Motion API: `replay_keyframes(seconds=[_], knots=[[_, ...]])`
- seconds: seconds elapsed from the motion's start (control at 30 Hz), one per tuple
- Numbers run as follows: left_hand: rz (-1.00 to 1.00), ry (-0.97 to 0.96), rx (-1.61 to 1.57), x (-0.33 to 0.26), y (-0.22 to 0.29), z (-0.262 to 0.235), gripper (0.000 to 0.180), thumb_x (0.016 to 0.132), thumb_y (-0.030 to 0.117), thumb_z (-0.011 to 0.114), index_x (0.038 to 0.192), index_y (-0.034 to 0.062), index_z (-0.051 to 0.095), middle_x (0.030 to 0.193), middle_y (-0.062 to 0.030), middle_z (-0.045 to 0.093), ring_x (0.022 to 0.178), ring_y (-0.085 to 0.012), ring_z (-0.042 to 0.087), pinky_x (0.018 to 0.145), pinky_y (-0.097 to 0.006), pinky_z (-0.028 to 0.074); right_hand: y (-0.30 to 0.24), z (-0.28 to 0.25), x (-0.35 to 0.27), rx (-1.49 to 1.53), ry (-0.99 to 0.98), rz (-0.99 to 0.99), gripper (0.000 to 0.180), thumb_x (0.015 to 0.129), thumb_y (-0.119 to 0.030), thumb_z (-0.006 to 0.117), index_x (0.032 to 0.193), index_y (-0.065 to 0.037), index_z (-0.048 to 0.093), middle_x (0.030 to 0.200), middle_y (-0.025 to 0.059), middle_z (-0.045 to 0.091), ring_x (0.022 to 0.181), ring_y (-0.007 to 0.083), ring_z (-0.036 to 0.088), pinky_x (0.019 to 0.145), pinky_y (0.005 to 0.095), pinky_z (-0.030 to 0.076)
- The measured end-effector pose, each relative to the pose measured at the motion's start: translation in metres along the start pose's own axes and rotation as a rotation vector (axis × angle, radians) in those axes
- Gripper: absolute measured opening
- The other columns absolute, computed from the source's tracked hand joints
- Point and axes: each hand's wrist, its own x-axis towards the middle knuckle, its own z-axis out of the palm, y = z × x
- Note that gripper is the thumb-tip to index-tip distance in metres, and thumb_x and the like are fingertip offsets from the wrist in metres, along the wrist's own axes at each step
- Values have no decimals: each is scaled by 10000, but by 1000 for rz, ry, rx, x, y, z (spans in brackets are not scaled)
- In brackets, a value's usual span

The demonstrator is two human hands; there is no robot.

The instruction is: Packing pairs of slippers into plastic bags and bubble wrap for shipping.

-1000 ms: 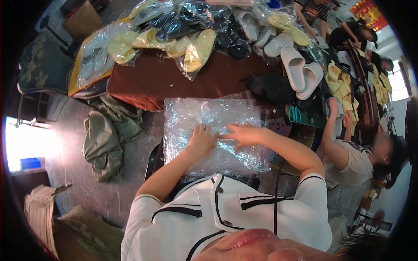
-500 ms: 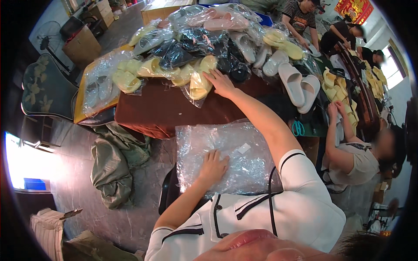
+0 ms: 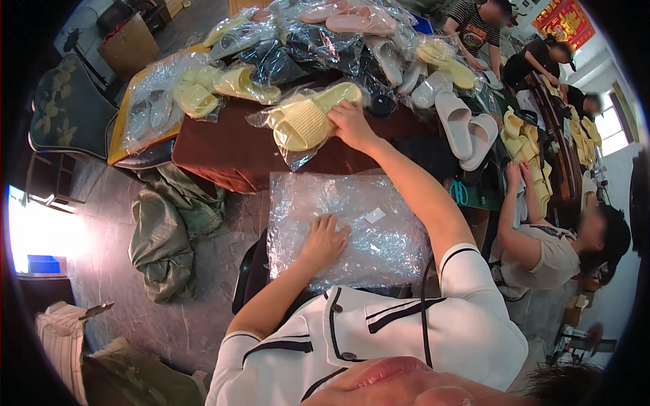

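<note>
Right hand now on bagged slippers

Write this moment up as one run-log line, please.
left hand: flat on clear plastic bags | right hand: grip on bagged yellow slippers | brown table

A dark brown table stands on a grey, worn concrete floor. Heaps of bagged slippers — yellow, white, pink and dark — cover its far part. To the left stands a dark chair with a flower pattern on its back, and a brown cardboard box sits on the floor beyond it. An olive-green cloth lies crumpled on the floor below the table's edge. Strong daylight glares from a low opening at far left, and a bright window shows at right — near a second long bench where other people work. A red hanging is on the far wall.
</note>
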Motion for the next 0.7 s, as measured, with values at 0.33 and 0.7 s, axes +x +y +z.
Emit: replay_keyframes(seconds=[0.33, 0.7], knots=[[-67, 5, -107, -10, 2, 8, 343, 877, 272, 682, 1190, 131, 689, 1255, -199, 533, 1248, -372, 474, 1088, -493, 353, -121, -175, -65, 111, 76, 36, 348, 680, -114, 810, 950, -70, 595, 929, 69, 610, 940, 295, 584, 925, 442, 374], [-828, 276, -1979, 15, -36, -11, 611, 1065, 449, 330, 1457, -5, 441, 1405, -214, 553, 1268, -409, 563, 1063, -530, 492, -209, -138, -242, 187, -600, 102, 477, 804, -254, 782, 1196, -54, 600, 1058, 68, 630, 1079, 235, 600, 1055, 505, 336]])
